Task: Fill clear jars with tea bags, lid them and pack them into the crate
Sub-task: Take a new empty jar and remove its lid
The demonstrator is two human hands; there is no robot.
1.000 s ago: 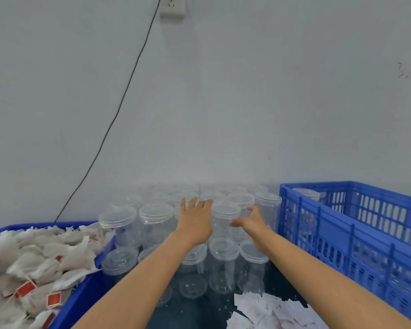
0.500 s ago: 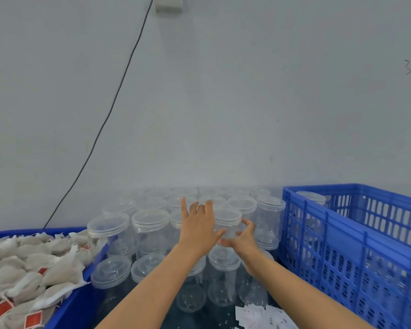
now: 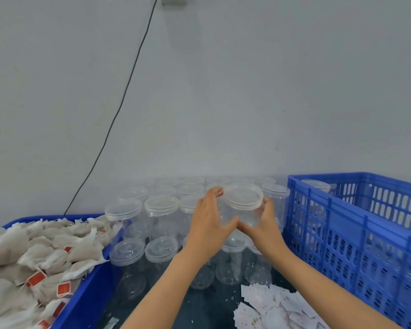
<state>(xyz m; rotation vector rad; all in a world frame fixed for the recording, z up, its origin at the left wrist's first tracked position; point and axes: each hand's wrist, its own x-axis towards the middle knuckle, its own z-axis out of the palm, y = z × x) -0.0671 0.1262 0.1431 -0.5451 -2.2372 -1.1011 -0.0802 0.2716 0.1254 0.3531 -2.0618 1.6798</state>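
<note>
A clear lidded jar [image 3: 243,205] is lifted above a stack of several other clear lidded jars [image 3: 161,210] against the wall. My left hand [image 3: 209,224] grips its left side and my right hand [image 3: 265,224] grips its right side, thumbs meeting under its front. The jar looks empty. Tea bags [image 3: 33,257] with red tags fill a blue bin [image 3: 90,293] at the lower left. The blue slatted crate [image 3: 356,236] stands at the right with a lidded jar [image 3: 317,185] showing inside near its far left corner.
Loose white paper slips [image 3: 275,307] lie on the dark tabletop in front of the jars. A black cable [image 3: 119,110] runs down the grey wall from a socket [image 3: 173,0] at the top.
Both hands closed around one top jar and raised it off the stack. The view shifted a little to the right and downward.
</note>
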